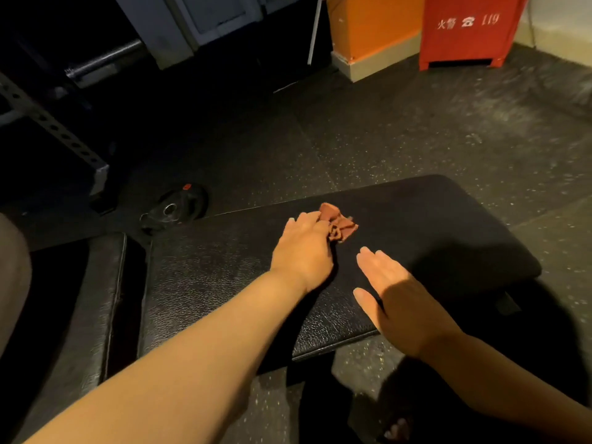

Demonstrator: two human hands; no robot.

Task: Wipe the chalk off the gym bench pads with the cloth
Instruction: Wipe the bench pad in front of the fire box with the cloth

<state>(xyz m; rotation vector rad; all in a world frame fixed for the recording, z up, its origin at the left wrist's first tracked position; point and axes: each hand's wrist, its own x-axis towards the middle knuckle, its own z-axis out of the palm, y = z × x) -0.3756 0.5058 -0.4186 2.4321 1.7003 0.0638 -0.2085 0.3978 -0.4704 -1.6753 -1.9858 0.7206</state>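
Note:
A black textured bench pad (432,225) fills the middle of the view. On it lies a crumpled reddish-brown cloth (341,223). My left hand (302,251) grips the cloth's near edge, with the fingers curled over it against the pad. My right hand (395,294) hovers flat, palm down and fingers straight, over the pad's near right part, a little apart from the cloth. A second black pad (86,302) sits to the left across a narrow gap. I cannot make out chalk marks in this light.
A small black weight plate (174,208) lies on the rubber floor beyond the bench. A perforated steel rack beam (54,126) runs at left. A red fire cabinet (464,30) and an orange pillar (368,27) stand at the back.

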